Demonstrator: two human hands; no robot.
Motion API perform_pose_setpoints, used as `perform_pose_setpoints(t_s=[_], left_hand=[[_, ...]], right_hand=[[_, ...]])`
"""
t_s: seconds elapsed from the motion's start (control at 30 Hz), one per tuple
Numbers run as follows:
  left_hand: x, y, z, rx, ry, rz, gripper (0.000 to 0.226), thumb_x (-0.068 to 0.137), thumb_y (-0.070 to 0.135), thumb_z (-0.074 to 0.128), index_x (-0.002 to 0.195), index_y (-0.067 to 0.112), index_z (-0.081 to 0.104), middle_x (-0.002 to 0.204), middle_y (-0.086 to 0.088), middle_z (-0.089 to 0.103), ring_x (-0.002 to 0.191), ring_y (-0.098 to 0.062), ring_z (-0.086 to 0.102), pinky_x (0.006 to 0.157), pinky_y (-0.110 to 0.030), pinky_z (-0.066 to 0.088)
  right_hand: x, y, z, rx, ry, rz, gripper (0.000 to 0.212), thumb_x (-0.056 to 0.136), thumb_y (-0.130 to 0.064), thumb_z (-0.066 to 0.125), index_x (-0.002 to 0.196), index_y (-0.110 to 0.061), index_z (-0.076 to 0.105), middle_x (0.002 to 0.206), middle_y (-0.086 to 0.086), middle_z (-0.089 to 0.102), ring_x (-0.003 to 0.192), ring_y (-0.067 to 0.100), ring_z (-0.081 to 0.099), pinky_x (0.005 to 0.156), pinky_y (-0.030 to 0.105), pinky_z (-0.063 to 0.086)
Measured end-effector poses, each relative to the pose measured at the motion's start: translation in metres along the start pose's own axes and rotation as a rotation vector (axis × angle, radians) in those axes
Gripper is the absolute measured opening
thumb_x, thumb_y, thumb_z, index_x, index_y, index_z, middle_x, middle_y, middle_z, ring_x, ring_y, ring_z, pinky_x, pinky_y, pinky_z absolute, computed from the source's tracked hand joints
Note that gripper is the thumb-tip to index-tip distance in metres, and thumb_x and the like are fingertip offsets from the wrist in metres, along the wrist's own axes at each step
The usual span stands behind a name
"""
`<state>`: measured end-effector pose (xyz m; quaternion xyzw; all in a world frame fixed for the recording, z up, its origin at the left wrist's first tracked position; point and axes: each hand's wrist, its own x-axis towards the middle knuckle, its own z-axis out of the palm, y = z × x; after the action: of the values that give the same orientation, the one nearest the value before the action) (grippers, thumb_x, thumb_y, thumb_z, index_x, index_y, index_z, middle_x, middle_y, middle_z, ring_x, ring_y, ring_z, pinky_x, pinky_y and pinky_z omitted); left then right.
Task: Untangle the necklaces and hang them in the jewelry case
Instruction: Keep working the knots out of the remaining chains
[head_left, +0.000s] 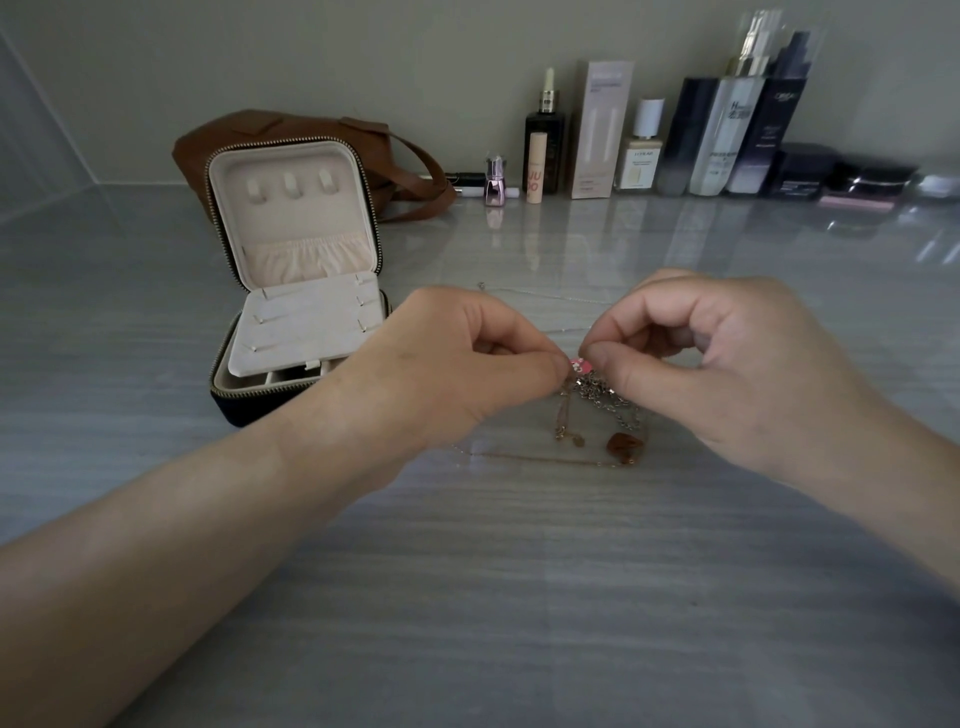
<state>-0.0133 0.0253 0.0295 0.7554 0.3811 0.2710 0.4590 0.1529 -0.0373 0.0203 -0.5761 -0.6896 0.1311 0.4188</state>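
The left hand and right hand meet fingertip to fingertip over the middle of the bench. Each pinches the top of the tangled necklaces between thumb and forefinger, with the other fingers curled into the palm. The knuckles of both hands face up, and both forearms reach in from the near edge, the left one crossing from the lower left corner.

A small pink charm shows right at the pinch, between the two thumbs. Below it the bunched chains drop away from the fingertips and spread onto the bench, under and just nearer than the hands. A brown pendant lies at the tangle's near edge, with a thin rose-coloured strand running left from it along the surface. Whether the knot itself is lifted clear of the bench cannot be told.

A separate fine silver chain lies stretched out flat just beyond the hands, apart from the tangle.

The jewelry case stands open to the left, its near corner hidden behind the left wrist. Its lid is upright, showing three pale tabs and a gathered pocket. A pale panel with small pins rests tilted over the tray.

A brown bag sits behind the case. A row of cosmetic bottles lines the far wall to the right.
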Motion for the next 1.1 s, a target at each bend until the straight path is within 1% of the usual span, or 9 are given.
perform_pose_setpoints(t_s=[0.1,0.2,0.3,0.53,0.63,0.77,0.9,1.0,1.1], left_hand=[[0.0003,-0.0006,-0.0006,0.015,-0.001,-0.008,0.003,0.073,0.025,0.071,0.070,0.025,0.073,0.046,0.014,0.048,0.045,-0.002,0.041,0.043,-0.016,0.036],[0.0004,-0.0023,0.0000,0.022,-0.015,0.009,0.007,0.075,0.020,0.071,0.070,0.026,0.074,0.047,0.011,0.042,0.049,-0.007,0.039,0.043,-0.018,0.034],[0.0007,-0.0032,-0.0004,0.023,-0.018,0.009,0.006,0.074,0.021,0.072,0.069,0.025,0.074,0.048,0.008,0.040,0.051,-0.011,0.038,0.043,-0.020,0.034],[0.0027,-0.0042,-0.0005,0.024,-0.001,-0.010,0.008,0.072,0.023,0.075,0.065,0.025,0.073,0.045,0.009,0.040,0.046,-0.008,0.037,0.041,-0.020,0.033],[0.0025,-0.0031,-0.0004,0.010,0.001,-0.017,0.008,0.067,0.028,0.075,0.063,0.022,0.070,0.044,0.011,0.044,0.045,-0.006,0.038,0.041,-0.018,0.034],[0.0016,-0.0017,-0.0005,-0.003,-0.014,-0.023,0.010,0.067,0.031,0.075,0.064,0.023,0.071,0.043,0.014,0.046,0.043,-0.003,0.038,0.042,-0.018,0.034],[0.0010,-0.0016,-0.0018,-0.039,-0.035,-0.054,0.006,0.074,0.024,0.072,0.069,0.022,0.073,0.042,0.014,0.042,0.040,-0.002,0.037,0.043,-0.019,0.035],[0.0011,-0.0020,-0.0023,-0.074,-0.062,-0.075,0.008,0.075,0.016,0.070,0.070,0.021,0.074,0.040,0.014,0.040,0.036,-0.003,0.035,0.039,-0.017,0.030],[0.0013,-0.0026,-0.0025,-0.074,-0.063,-0.081,0.010,0.073,0.016,0.070,0.068,0.023,0.074,0.043,0.012,0.039,0.037,-0.003,0.035,0.039,-0.018,0.031]], right_hand=[[0.0004,0.0000,-0.0005,0.006,0.013,0.000,0.012,0.075,-0.025,0.069,0.068,-0.034,0.066,0.073,-0.014,0.064,0.069,0.003,0.058,0.063,0.009,0.043],[0.0000,-0.0020,-0.0003,0.008,0.020,-0.007,0.010,0.074,-0.026,0.067,0.069,-0.034,0.065,0.070,-0.012,0.063,0.069,0.001,0.058,0.062,0.007,0.042],[-0.0004,-0.0038,-0.0008,0.013,0.016,-0.004,0.006,0.073,-0.029,0.066,0.070,-0.034,0.066,0.070,-0.012,0.063,0.070,0.001,0.058,0.063,0.007,0.042],[-0.0005,-0.0050,-0.0011,0.021,-0.004,0.006,0.003,0.071,-0.031,0.065,0.071,-0.031,0.068,0.073,-0.015,0.065,0.071,0.001,0.060,0.063,0.007,0.043],[-0.0013,-0.0040,-0.0017,0.004,-0.075,0.036,0.005,0.068,-0.035,0.064,0.068,-0.032,0.069,0.081,-0.017,0.066,0.082,0.002,0.062,0.071,0.008,0.045],[-0.0019,-0.0018,0.0011,-0.050,-0.138,0.085,0.011,0.061,-0.044,0.064,0.065,-0.036,0.070,0.096,-0.025,0.061,0.098,-0.007,0.055,0.084,0.013,0.036],[-0.0018,-0.0030,0.0008,-0.064,-0.102,0.087,0.009,0.062,-0.044,0.064,0.065,-0.037,0.069,0.097,-0.026,0.059,0.095,-0.006,0.055,0.074,0.015,0.033],[-0.0019,-0.0024,0.0008,-0.083,-0.104,0.072,0.010,0.063,-0.045,0.062,0.068,-0.039,0.069,0.098,-0.024,0.058,0.095,-0.004,0.055,0.075,0.019,0.035],[-0.0019,-0.0029,0.0010,-0.089,-0.100,0.063,0.008,0.064,-0.045,0.062,0.068,-0.040,0.067,0.097,-0.024,0.059,0.097,-0.004,0.055,0.075,0.016,0.036]])
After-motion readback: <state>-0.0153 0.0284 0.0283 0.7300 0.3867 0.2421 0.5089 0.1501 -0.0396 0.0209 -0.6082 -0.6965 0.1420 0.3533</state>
